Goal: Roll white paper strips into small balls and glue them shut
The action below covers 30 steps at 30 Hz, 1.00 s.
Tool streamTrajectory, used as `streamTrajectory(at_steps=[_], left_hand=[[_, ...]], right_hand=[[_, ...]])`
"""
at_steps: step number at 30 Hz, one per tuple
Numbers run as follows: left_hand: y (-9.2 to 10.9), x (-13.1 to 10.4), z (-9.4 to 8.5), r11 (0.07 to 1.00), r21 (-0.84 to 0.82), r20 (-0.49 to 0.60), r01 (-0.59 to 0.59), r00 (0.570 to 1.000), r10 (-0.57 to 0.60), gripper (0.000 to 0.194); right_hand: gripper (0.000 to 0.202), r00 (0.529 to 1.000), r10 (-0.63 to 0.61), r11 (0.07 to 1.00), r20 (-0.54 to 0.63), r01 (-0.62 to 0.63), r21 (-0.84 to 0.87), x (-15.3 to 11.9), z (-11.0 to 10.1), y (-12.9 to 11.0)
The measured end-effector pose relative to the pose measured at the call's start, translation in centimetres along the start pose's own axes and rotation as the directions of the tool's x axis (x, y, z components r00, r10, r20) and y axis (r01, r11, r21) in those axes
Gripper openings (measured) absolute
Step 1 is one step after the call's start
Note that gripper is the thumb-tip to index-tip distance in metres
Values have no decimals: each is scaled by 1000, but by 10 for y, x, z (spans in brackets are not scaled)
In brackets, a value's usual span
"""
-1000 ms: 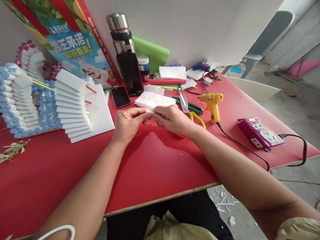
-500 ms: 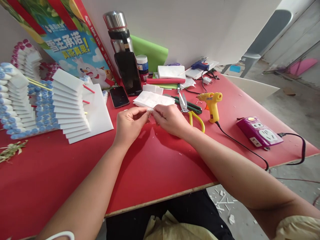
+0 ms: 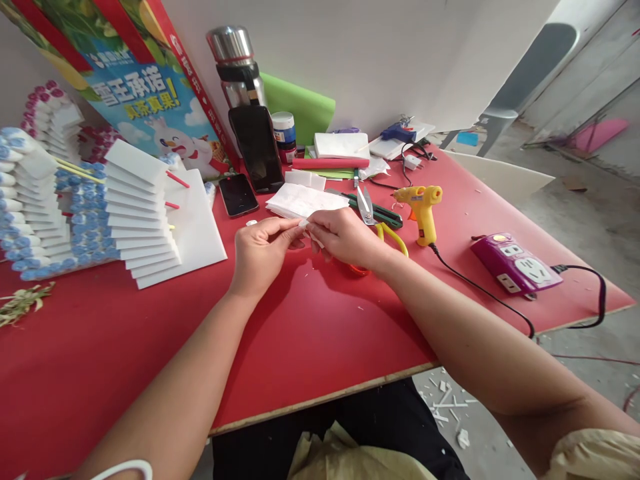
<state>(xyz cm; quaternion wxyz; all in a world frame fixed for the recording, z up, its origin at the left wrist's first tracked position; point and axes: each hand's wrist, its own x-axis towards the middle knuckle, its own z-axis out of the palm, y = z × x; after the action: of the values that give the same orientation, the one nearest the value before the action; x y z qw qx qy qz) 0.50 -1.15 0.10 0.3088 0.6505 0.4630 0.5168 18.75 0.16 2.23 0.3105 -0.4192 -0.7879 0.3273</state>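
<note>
A small white piece (image 3: 303, 223), which looks like thin paper or tissue, is pinched above the red table between my two hands. My left hand (image 3: 263, 252) has thumb and forefinger closed on its left end. My right hand (image 3: 343, 237) grips the other end, and its fingers hide most of the piece. Just behind the hands lies a stack of white tissue sheets (image 3: 303, 200). Close to my right hand rest scissors (image 3: 367, 207) with yellow handles and a dark green cutter (image 3: 385, 215).
To the right are a yellow glue gun (image 3: 424, 210) and a purple power strip (image 3: 517, 262) with cords. White stepped foam models (image 3: 143, 213) stand at the left. Two phones, the upright one (image 3: 256, 147) and the flat one (image 3: 239, 195), sit before a steel flask (image 3: 231, 50).
Both hands stay together at nearly the same spot, with the fingers shifting slightly on the white piece. My right hand has turned a little, and a bit of white shows below its fingers.
</note>
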Motion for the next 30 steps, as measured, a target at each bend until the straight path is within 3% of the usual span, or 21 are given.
streamTrajectory(at_steps=[3, 8, 15, 20, 24, 26, 27, 29, 30], left_hand=[[-2, 5, -6, 989, -104, 79, 107, 992, -99, 26], [-5, 9, -9, 993, -111, 201, 39, 980, -16, 27], [-2, 5, -4, 998, -4, 105, -55, 993, 55, 25], [0, 2, 5, 999, 33, 44, -38, 998, 37, 25], [-1, -1, 10, 995, 78, -56, -69, 996, 74, 19], [-1, 0, 9, 992, 93, -53, -85, 995, 90, 18], [-1, 1, 7, 991, 98, -34, -95, 995, 98, 19], [0, 4, 3, 987, 105, 25, -119, 993, 117, 20], [0, 5, 0, 988, 102, 43, -117, 993, 113, 21]], right_hand=[[25, 991, -77, 991, 108, 63, 121, 0, -9, 4], [24, 993, -98, 995, 69, 95, 43, 1, -7, 6], [28, 998, -27, 1000, -59, 26, -13, 2, -3, 3], [27, 989, -84, 941, -123, 38, -337, 0, 0, -1], [22, 994, -76, 844, -76, 24, -536, -1, 9, -8], [21, 996, -40, 896, -80, 0, -444, -2, 11, -11], [22, 996, -12, 947, -92, -18, -321, -2, 11, -13], [32, 991, 97, 993, -92, -90, 72, -1, 8, -14], [38, 984, 170, 944, -57, -146, 294, 0, 6, -14]])
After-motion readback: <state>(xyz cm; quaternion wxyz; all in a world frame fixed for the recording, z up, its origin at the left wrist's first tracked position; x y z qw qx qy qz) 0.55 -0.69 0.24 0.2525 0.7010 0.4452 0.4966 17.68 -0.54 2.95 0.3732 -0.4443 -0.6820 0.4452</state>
